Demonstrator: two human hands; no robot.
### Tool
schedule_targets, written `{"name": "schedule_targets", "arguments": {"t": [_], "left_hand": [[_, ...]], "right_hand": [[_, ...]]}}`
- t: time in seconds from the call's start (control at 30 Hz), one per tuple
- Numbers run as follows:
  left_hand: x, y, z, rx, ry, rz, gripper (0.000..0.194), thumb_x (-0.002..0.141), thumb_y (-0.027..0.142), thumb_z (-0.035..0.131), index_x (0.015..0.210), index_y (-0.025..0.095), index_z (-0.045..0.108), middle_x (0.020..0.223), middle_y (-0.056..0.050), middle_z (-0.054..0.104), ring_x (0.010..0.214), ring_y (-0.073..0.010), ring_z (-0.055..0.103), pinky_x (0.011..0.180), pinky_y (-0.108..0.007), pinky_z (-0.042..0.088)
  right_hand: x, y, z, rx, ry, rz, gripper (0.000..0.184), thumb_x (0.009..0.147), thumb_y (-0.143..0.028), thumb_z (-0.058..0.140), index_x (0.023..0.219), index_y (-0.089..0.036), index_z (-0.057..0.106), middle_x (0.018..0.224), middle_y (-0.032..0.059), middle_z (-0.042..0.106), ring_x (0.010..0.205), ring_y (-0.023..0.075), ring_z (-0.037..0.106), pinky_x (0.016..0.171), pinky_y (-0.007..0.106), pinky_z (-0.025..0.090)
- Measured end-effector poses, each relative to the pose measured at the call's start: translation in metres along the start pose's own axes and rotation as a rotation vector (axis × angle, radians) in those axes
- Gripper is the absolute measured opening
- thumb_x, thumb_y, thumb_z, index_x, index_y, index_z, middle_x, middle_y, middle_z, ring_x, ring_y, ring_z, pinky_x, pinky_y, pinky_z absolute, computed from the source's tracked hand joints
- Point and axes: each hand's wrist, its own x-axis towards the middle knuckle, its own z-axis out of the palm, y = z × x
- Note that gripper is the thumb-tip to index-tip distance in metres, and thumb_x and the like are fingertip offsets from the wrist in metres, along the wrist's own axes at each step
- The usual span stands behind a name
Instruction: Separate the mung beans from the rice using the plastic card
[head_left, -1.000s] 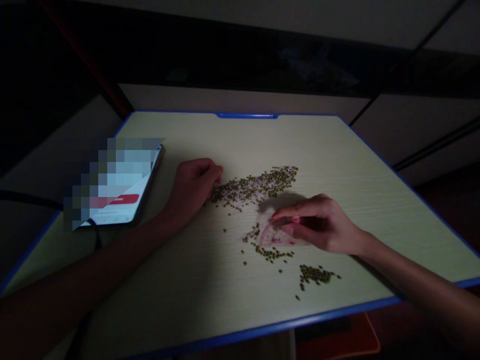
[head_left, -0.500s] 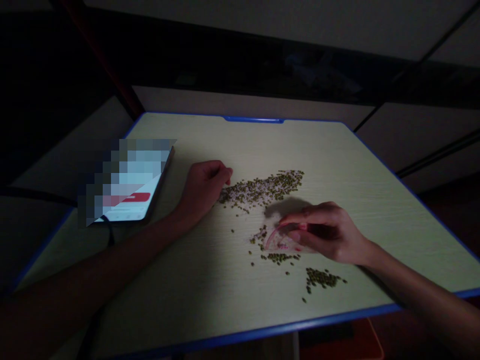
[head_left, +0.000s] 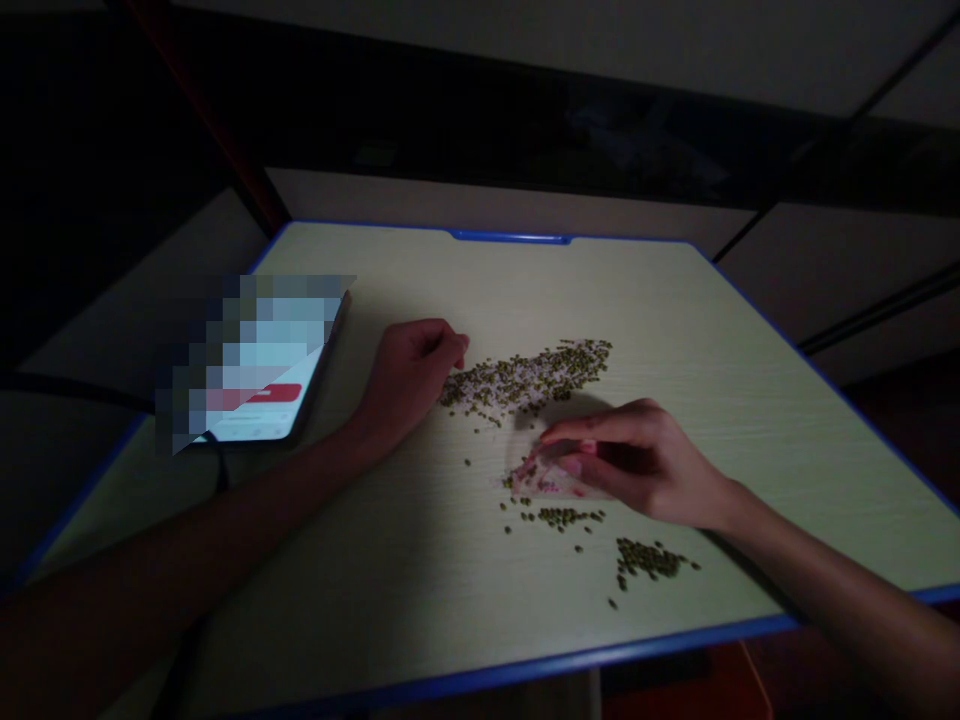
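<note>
My right hand (head_left: pixel 641 465) pinches a thin, clear plastic piece with pinkish markings (head_left: pixel 551 478) between thumb and fingers. Its lower edge meets the table by a few green beans and pale grains; part of it is hidden by my fingers. Farther back lies a long heap of small green beans mixed with pale grains (head_left: pixel 532 380). Against the heap's left end rests my left hand (head_left: pixel 416 370), curled closed, with nothing visible in it. Nearer to me are a thin row of green beans (head_left: pixel 562 517) and a small pile of green beans (head_left: pixel 649 558).
A light wood-look table (head_left: pixel 360 600) with a blue rim carries everything. On its left a lit tablet or phone (head_left: pixel 277 400), partly blurred out, leans at a slant. A dark cable (head_left: pixel 219 465) hangs by it. Below the front edge sits something orange-red (head_left: pixel 720 680).
My right hand has slid a little left with the plastic piece, over the small patch of beans and grains there. My left hand stays put.
</note>
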Motion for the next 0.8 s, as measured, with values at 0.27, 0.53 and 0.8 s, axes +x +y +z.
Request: {"name": "schedule_targets", "arguments": {"t": [0.27, 0.53, 0.8], "left_hand": [[0.001, -0.001, 0.0, -0.015, -0.011, 0.006, 0.025, 0.069, 0.023, 0.051, 0.045, 0.017, 0.047, 0.035, 0.006, 0.037, 0.036, -0.0064, 0.033, 0.041, -0.023, 0.024], [-0.001, 0.0, 0.0, -0.002, -0.008, -0.012, 0.025, 0.069, 0.024, 0.05, 0.046, 0.017, 0.047, 0.034, 0.006, 0.037, 0.035, -0.0066, 0.033, 0.04, -0.022, 0.024], [0.0, 0.001, -0.001, 0.004, -0.001, -0.011, 0.024, 0.069, 0.025, 0.05, 0.047, 0.017, 0.047, 0.034, 0.006, 0.036, 0.035, -0.0067, 0.033, 0.04, -0.022, 0.024]], "right_hand": [[0.008, -0.004, -0.002, -0.07, -0.094, -0.031, 0.02, 0.081, -0.015, 0.054, 0.096, -0.01, 0.067, 0.063, 0.0018, 0.061, 0.05, 0.0075, 0.046, 0.047, 0.021, 0.036], [0.017, -0.006, 0.0, -0.043, -0.222, -0.151, 0.022, 0.087, -0.019, 0.05, 0.101, -0.013, 0.065, 0.082, 0.0079, 0.067, 0.073, 0.0147, 0.06, 0.066, 0.027, 0.043], [0.016, -0.003, -0.005, -0.017, -0.291, -0.235, 0.023, 0.086, -0.019, 0.052, 0.102, -0.011, 0.067, 0.085, 0.0097, 0.068, 0.075, 0.0158, 0.057, 0.068, 0.028, 0.043]]}}
